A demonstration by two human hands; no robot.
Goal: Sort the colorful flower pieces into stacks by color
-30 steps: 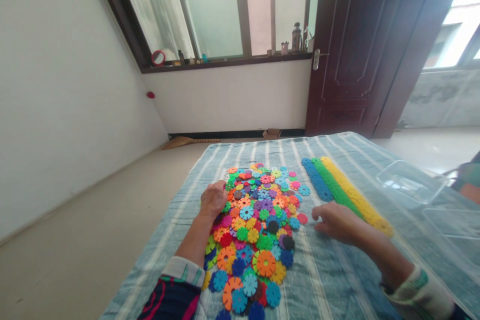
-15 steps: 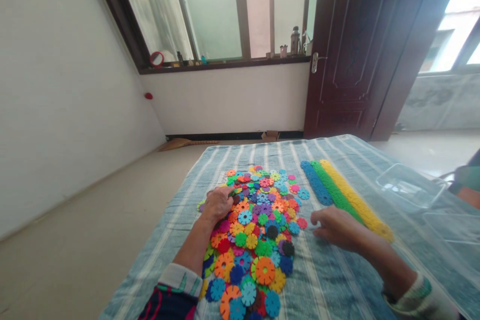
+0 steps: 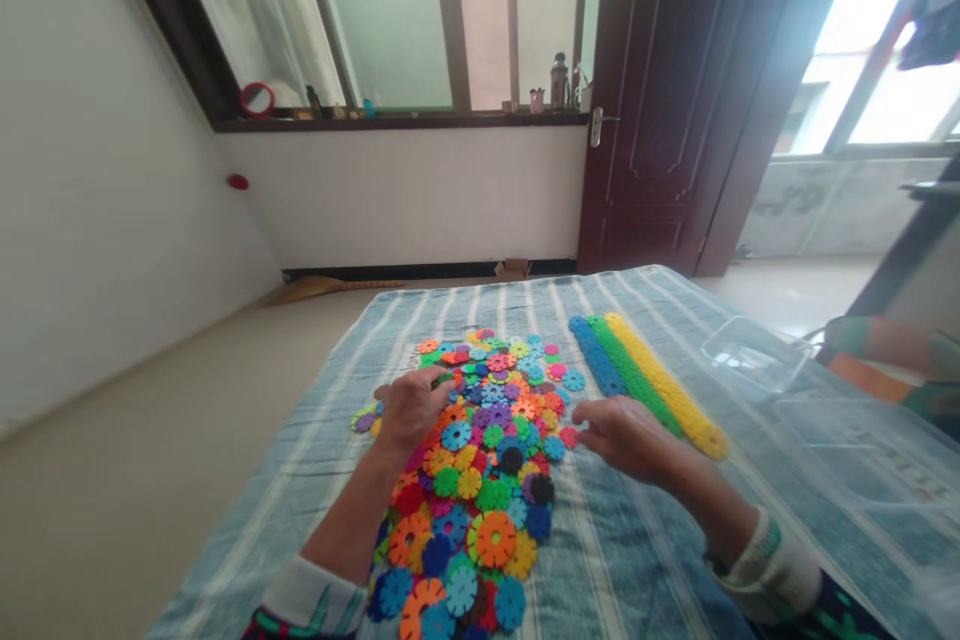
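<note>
A long heap of notched plastic discs in many colours (image 3: pixel 495 415) covers the middle of the striped cloth. On the heap's left side rests my left hand (image 3: pixel 411 408), its fingers bent over the discs near a green one; what they hold, if anything, is too small to tell. My right hand (image 3: pixel 622 435) hovers just right of the heap, thumb and forefinger a little apart, nothing visible between them. Beyond it lie three rows of overlapping discs: a blue row (image 3: pixel 596 357), a green row (image 3: pixel 634 375) and a longer yellow row (image 3: pixel 666 385).
The blue and white cloth (image 3: pixel 300 480) covers the table. A clear plastic box (image 3: pixel 757 355) stands at the right, with a clear lid or tray (image 3: pixel 862 450) nearer me. Behind are a brown door (image 3: pixel 667 100) and a windowsill (image 3: pixel 420 120) with small items.
The whole view has shifted, so the table appears further left. My right hand is slightly closer to the heap. My left hand stays over the heap's left side.
</note>
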